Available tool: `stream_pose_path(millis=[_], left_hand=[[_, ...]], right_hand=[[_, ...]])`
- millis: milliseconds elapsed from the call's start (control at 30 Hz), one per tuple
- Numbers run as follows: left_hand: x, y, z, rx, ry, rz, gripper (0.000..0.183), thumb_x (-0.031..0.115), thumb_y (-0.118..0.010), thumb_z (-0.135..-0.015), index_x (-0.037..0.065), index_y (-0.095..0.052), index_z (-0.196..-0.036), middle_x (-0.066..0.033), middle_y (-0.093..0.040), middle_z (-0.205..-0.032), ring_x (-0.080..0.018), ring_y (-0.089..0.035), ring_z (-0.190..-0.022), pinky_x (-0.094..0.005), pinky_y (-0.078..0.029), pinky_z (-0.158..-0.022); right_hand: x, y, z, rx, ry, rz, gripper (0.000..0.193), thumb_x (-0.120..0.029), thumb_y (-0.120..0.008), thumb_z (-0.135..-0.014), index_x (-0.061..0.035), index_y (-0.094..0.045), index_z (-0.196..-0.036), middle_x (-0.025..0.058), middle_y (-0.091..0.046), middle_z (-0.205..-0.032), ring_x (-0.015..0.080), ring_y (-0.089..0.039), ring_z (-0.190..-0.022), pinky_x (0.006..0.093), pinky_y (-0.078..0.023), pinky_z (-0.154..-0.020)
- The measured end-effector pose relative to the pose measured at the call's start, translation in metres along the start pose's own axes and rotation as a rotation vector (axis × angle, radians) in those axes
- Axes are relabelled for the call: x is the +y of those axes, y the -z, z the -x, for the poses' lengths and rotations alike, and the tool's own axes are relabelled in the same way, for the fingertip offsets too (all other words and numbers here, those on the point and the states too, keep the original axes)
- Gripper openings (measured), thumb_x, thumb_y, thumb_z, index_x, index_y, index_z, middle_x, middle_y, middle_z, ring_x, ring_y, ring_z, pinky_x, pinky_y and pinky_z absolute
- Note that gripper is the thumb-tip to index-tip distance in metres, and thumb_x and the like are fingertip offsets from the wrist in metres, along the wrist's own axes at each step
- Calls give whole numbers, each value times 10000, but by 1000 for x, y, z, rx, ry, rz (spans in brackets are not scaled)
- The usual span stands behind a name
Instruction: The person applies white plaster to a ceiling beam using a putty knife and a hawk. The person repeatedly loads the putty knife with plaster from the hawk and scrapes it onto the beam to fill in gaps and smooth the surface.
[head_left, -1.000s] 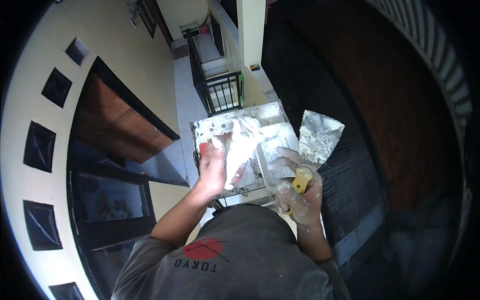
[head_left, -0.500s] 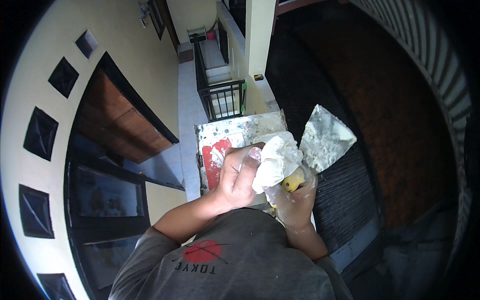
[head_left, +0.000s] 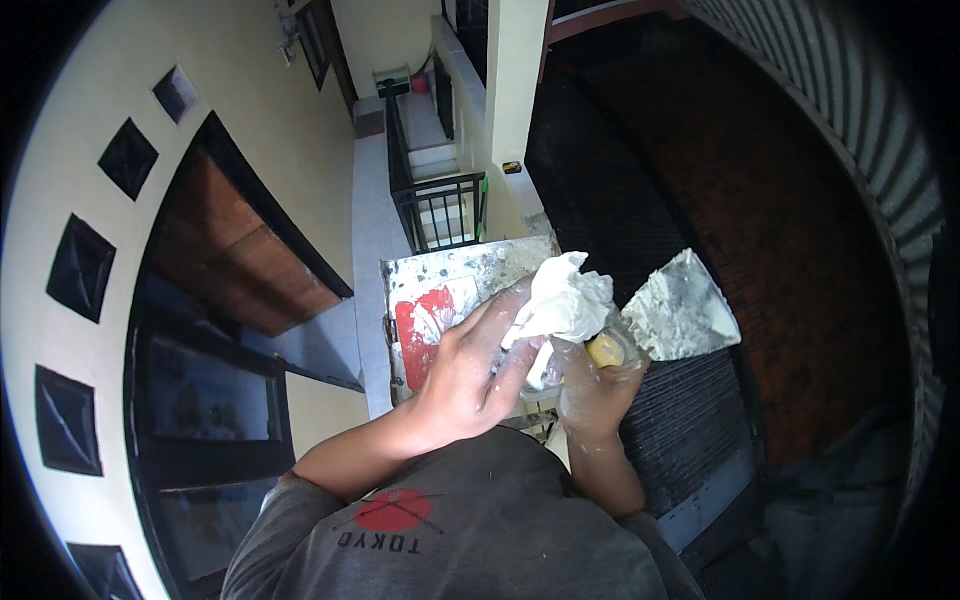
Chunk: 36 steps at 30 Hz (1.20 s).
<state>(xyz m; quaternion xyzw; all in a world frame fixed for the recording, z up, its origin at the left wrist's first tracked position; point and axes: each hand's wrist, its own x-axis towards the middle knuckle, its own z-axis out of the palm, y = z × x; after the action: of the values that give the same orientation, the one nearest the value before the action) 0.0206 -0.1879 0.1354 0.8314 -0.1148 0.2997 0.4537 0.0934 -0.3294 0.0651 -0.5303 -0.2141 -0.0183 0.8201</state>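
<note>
My left hand (head_left: 470, 370) is closed around a crumpled white wad (head_left: 568, 300), cloth or thin plastic; I cannot tell which. White smears mark its fingers. Beside it, my right hand (head_left: 598, 402) grips a scraper with a yellow handle (head_left: 604, 350). The scraper's broad blade (head_left: 688, 308), caked with white paste, points out to the right. The wad sits against the handle side, close to the right hand's fingers. Below both hands lies a paint-spattered board (head_left: 490, 258) bearing a red flat piece (head_left: 412, 345) smeared with white. My hands hide part of the board.
A black railing (head_left: 440, 210) stands beyond the board, by a tiled walkway (head_left: 368, 215). A pale pillar (head_left: 515, 90) rises beside it, with a small dark object (head_left: 512, 168) on the ledge. Dark ridged roofing (head_left: 690, 440) lies lower on the right; a wooden door (head_left: 235, 240) is at left.
The scraper blade has swung down and to the right. My left hand has turned over the white wad, its fingers now reaching lower toward the right hand.
</note>
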Motion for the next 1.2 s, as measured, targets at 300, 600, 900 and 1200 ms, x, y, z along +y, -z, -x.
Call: stream_pose_path(millis=[300, 600, 900, 1200], left_hand=[[-38, -2, 12, 323, -31, 322, 286, -94, -550, -955, -71, -634, -1227, -114, -716, -1013, -119, -665, -889, -252, -511, -768], [-15, 4, 3, 116, -7, 141, 282, -15, -562, -990, -52, -599, -1267, -146, -717, -1032, -189, -699, -895, -301, -535, -812], [-22, -19, 15, 155, -81, 397, 430, -100, -520, -937, -124, -505, -1366, -260, -662, -1287, -293, -642, -1244, -371, -519, -1008], [-7, -24, -1, -38, 142, 236, 670, 41, -643, -974, -58, -314, -1549, -283, -534, -1417, -380, -532, -1347, -433, -429, -1115]], right_hand=[[-50, 0, -11, -276, -136, 29, 388, 137, -716, -829, 85, -592, -1193, 98, -662, -972, 76, -603, -687, 230, -471, -527], [-34, -5, -9, -8, 26, -56, 280, 150, -683, -841, 55, -632, -1099, 137, -664, -1077, 105, -634, -730, 219, -481, -559], [-57, -22, -27, 254, -44, -248, 135, 89, -624, -897, -3, -625, -996, 39, -622, -831, 48, -508, -521, 219, -398, -471], [-43, -17, -8, 369, 113, 43, 115, 33, -676, -909, 12, -630, -1013, 78, -650, -956, 70, -582, -597, 203, -427, -500]])
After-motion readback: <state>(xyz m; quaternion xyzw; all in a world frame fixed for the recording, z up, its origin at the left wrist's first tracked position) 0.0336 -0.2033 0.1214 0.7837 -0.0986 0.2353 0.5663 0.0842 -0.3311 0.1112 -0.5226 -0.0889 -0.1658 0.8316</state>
